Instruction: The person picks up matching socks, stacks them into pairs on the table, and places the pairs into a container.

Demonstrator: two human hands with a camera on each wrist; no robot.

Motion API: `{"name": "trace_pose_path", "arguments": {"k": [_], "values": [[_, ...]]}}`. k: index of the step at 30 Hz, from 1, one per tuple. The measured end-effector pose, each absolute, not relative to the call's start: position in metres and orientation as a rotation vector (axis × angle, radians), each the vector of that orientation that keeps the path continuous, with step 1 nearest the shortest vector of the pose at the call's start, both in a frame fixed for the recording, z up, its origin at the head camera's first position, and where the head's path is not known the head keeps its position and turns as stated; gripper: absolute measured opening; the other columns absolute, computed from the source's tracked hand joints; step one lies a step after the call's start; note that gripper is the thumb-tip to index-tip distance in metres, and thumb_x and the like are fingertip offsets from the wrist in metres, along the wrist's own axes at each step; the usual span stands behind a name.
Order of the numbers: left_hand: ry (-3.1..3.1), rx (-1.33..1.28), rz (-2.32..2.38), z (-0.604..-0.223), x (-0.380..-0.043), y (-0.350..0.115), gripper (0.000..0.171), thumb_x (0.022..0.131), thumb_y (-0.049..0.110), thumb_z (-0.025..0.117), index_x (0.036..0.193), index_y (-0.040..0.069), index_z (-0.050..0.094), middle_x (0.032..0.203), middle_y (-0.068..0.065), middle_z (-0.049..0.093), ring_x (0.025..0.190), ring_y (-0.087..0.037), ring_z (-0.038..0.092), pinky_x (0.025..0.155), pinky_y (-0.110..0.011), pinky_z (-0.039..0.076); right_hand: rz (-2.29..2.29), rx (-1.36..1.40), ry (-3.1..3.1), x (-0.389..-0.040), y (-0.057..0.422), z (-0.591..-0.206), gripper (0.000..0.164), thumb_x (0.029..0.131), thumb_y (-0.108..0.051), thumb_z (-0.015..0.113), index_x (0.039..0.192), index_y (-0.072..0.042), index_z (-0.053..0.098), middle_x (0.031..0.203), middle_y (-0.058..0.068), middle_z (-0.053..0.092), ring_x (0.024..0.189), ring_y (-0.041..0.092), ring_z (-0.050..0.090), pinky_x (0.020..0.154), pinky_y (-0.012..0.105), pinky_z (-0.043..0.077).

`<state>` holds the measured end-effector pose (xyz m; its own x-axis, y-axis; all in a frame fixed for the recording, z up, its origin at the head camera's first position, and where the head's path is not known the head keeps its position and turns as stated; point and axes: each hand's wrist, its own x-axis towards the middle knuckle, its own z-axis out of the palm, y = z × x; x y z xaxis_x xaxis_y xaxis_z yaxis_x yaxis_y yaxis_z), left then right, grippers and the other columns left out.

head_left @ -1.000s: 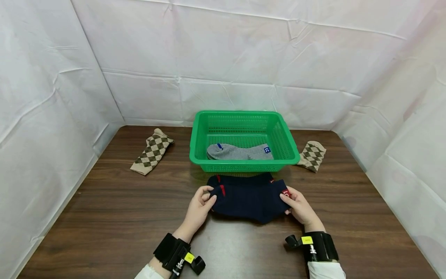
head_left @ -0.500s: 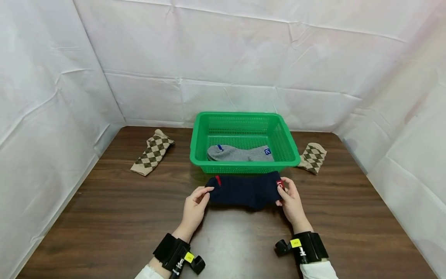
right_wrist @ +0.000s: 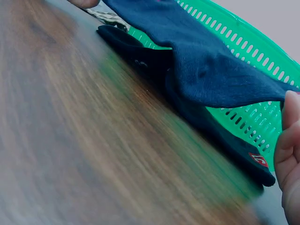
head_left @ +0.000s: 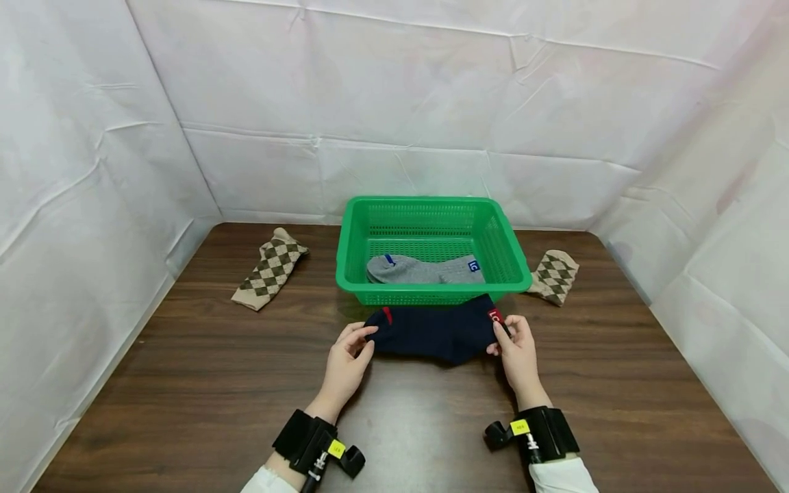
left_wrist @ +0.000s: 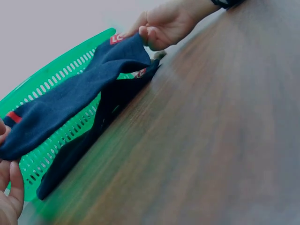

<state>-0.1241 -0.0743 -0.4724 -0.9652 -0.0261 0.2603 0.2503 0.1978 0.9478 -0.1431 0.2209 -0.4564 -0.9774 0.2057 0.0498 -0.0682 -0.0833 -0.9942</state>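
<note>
A navy sock (head_left: 428,335) with a red heel mark and a red label is stretched sideways between my two hands. My left hand (head_left: 345,364) pinches its toe end; my right hand (head_left: 519,355) pinches the labelled cuff. Beneath it, a second navy sock (left_wrist: 70,157) lies on the table against the front of the green basket (head_left: 431,294). From the head view the upper sock hides most of the lower one. In the right wrist view the lower sock's red label (right_wrist: 258,160) shows, and the held sock (right_wrist: 211,75) hangs just above, partly overlapping it.
Grey socks (head_left: 419,270) with blue marks lie inside the basket. One argyle sock (head_left: 271,268) lies at the table's back left, another argyle sock (head_left: 555,276) right of the basket. White sheeting (head_left: 394,103) encloses the brown table (head_left: 216,411) at the back and sides.
Both hands have carried the held sock away from me toward the basket, over the lower navy sock, which it now covers in the head view. The right hand has also shifted slightly left.
</note>
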Motion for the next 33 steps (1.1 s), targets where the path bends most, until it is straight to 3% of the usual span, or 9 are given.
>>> {"name": "trace_pose_path", "arguments": {"k": [4,11,19,33], "values": [[-2.367,-0.245,-1.767,-0.471,-0.129,-0.074,0.038,0.09,0.004,0.059,0.128,0.004,0.058,0.136,-0.014,0.046,0.125,-0.028,0.045,0.099,-0.047,0.04,2.216,-0.145,-1.969,-0.144,0.22,-0.455,0.01,0.099,-0.005,0.045,0.097,-0.011,0.036,0.073,-0.003,0.048,0.053,0.007,0.058,0.056,0.019,0.046],[-2.508,-0.331,-1.648,-0.472,-0.132,-0.074,0.054,0.088,0.006,0.061,0.138,-0.006,0.043,0.145,-0.024,0.033,0.134,-0.042,0.031,0.103,-0.059,0.03,2.003,-0.223,-2.147,-0.149,0.22,-0.458,0.009,0.096,-0.001,0.048,0.1,-0.001,0.04,0.077,-0.004,0.053,0.059,0.004,0.056,0.06,0.019,0.048],[-2.73,-0.322,-1.345,-0.476,-0.133,-0.072,0.066,0.088,0.021,0.061,0.142,-0.006,0.035,0.149,-0.022,0.028,0.135,-0.041,0.024,0.105,-0.061,0.017,1.392,-0.227,-2.514,-0.15,0.219,-0.466,0.014,0.094,-0.009,0.057,0.105,-0.001,0.053,0.097,0.019,0.064,0.07,0.006,0.048,0.063,0.021,0.04],[-2.611,-0.278,-1.476,-0.474,-0.129,-0.071,0.047,0.089,0.014,0.06,0.132,-0.002,0.05,0.135,-0.02,0.046,0.125,-0.037,0.038,0.102,-0.055,0.017,1.224,-0.161,-2.373,-0.149,0.217,-0.466,0.01,0.09,-0.006,0.061,0.099,-0.002,0.059,0.086,0.013,0.062,0.067,0.01,0.046,0.056,0.021,0.036]]}}
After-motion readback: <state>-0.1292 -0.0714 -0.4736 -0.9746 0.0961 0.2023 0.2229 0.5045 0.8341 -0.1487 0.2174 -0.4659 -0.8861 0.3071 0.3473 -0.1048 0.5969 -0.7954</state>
